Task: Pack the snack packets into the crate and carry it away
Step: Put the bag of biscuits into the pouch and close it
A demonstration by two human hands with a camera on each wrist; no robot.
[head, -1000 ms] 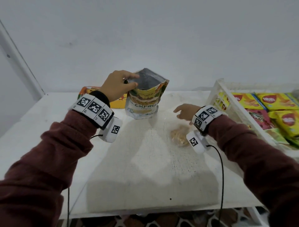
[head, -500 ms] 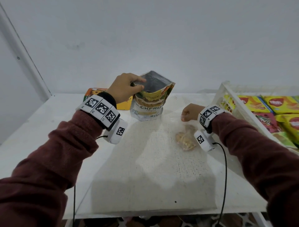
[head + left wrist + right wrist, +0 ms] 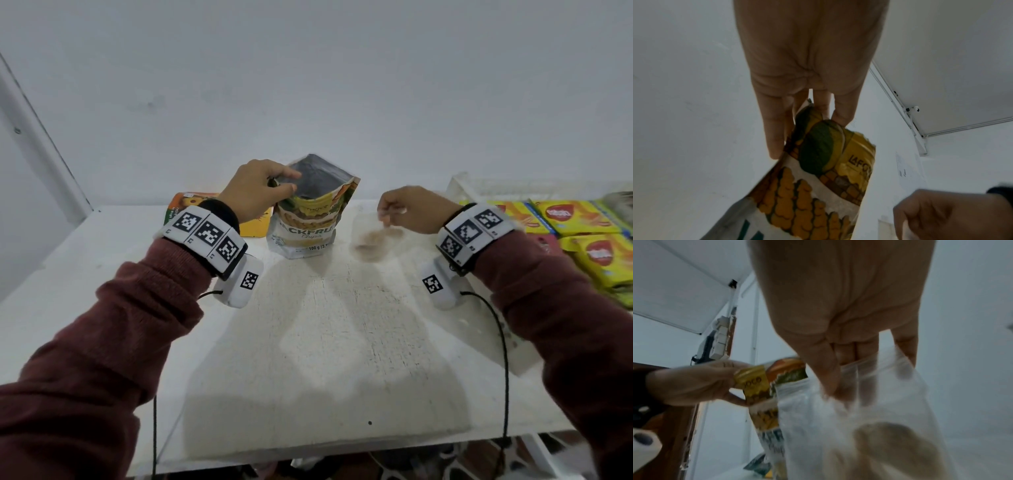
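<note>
A yellow and white jackfruit chips pouch (image 3: 308,219) (image 3: 818,178) (image 3: 764,395) stands upright at the back of the white table (image 3: 325,342), its top open. My left hand (image 3: 255,195) (image 3: 807,123) pinches the pouch's top left edge. My right hand (image 3: 407,212) (image 3: 849,356) pinches the top of a clear plastic bag of pale snacks (image 3: 371,236) (image 3: 869,426) and holds it lifted just right of the pouch, blurred by motion. The white crate (image 3: 459,186) at the right holds several yellow and red snack packets (image 3: 555,216).
An orange and yellow packet (image 3: 255,224) lies flat behind my left wrist, against the wall. The table's front edge runs along the bottom of the head view, with patterned floor below.
My right hand has picked the clear snack bag up off the table and raised it beside the pouch. The left hand keeps holding the pouch's top edge.
</note>
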